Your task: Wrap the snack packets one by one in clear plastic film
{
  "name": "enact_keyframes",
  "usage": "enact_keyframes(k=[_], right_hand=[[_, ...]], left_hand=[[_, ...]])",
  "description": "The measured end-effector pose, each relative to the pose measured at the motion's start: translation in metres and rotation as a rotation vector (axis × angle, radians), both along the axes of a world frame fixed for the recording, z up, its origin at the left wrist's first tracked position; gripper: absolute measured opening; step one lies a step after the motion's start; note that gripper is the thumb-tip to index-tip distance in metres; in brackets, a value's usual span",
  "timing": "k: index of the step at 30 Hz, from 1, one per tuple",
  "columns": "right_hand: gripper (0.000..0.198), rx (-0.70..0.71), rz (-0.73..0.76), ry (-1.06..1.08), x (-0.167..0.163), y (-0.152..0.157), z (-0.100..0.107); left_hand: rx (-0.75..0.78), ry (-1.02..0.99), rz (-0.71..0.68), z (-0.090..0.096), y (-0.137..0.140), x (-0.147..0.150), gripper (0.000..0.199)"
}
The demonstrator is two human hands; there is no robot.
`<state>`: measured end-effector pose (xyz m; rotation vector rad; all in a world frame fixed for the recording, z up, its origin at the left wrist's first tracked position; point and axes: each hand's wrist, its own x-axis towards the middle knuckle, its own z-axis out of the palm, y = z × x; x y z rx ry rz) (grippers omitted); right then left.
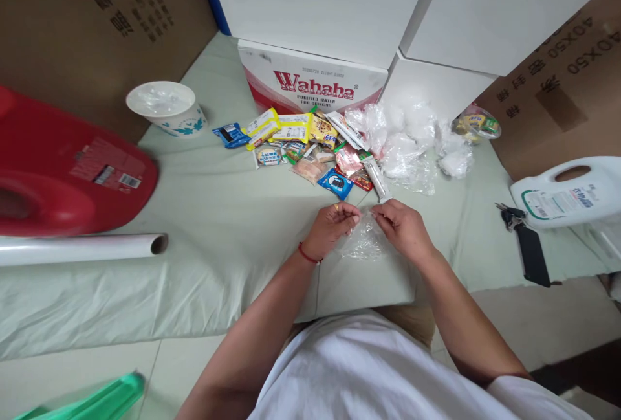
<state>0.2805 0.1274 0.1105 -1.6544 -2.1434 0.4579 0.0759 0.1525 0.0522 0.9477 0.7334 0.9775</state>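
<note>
A clear plastic bag (pixel 365 244) hangs between my two hands over the near part of the table. My left hand (pixel 334 226), with a red string on the wrist, pinches one side of its top edge. On the other side, the fingertips of my right hand (pixel 402 226) are closed on the same edge. Just beyond the hands lies a pile of small wrapped snacks, among them a blue packet (pixel 336 183), a silver stick packet (pixel 377 178) and a yellow packet (pixel 291 127). Crumpled clear bags (pixel 410 129) are heaped to the right of the snacks.
Left stand a paper bucket (pixel 172 119), a red jug (pixel 97 167) and a white roll (pixel 82 249). Behind the snacks is a Wahaha carton (pixel 310 80). At right are a filled bag (pixel 478 123), a white detergent bottle (pixel 577 190), keys (pixel 512 216) and a black phone (pixel 532 255).
</note>
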Motion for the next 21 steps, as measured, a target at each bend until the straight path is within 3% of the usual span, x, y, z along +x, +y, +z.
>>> enact_keyframes(k=[10, 17, 21], right_hand=[[0.027, 0.109, -0.268, 0.344, 0.017, -0.015, -0.003], [0.032, -0.120, -0.574, 0.835, 0.035, -0.030, -0.022], [0.035, -0.196, -0.702, 1.002, 0.046, -0.040, -0.030]], left_hand=[[-0.176, -0.231, 0.251, 0.002, 0.013, -0.002, 0.044], [-0.300, -0.330, 0.281, -0.001, 0.019, -0.007, 0.049], [-0.316, -0.339, 0.312, -0.006, 0.023, -0.010, 0.050]])
